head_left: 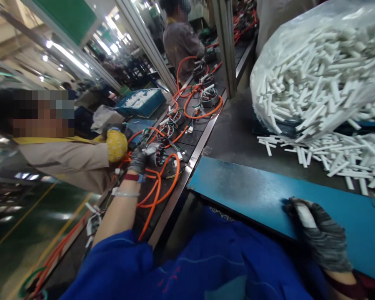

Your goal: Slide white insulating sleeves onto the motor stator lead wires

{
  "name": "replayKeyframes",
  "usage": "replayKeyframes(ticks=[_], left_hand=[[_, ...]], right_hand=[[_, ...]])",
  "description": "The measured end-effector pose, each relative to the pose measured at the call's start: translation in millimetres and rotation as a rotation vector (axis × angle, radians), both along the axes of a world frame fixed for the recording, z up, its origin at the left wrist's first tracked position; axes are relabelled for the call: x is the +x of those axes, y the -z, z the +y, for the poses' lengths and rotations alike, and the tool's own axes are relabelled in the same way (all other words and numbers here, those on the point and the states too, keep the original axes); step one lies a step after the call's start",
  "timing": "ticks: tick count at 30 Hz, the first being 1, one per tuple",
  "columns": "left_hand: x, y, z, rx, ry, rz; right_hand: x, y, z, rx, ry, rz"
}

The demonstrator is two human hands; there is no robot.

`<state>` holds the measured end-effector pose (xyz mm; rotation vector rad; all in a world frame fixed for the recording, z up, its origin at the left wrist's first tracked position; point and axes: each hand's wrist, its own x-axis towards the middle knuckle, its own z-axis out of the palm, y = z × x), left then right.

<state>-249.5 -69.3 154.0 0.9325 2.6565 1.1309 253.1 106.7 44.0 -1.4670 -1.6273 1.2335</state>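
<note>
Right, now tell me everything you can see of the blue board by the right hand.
The blue board is long and flat, with a smooth, slightly shiny top; whether it is metal or plastic I cannot tell. A darker, worn-looking patch shows toward its left end, with pale glare beside it. It lies aslant in front of the person, left end near the metal rail, loose white tubes beyond its far edge. The gloved right hand is over it; contact is unclear.
</note>
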Motion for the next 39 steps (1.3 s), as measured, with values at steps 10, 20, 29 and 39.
replayKeyframes(ticks=[10, 20, 29, 39], left_hand=[[159, -5.5, 64, 0.092, 0.445, -0.354], [234, -18.0, 91, -0.034, 1.256, -0.039], [160, 37.0, 155, -0.167, 1.334, 0.469], [179, -4.1, 110, -0.191, 1.043, 0.489]], right_hand=[[3, 4.6, -3, -0.030, 0.002, 0.012], [3, 6.3, -1, 0.218, -0.080, 0.023], [-67, -32.4, -17, 0.842, -0.535, -0.070], [-69, -36.4, -3, 0.098, -0.342, 0.319]])
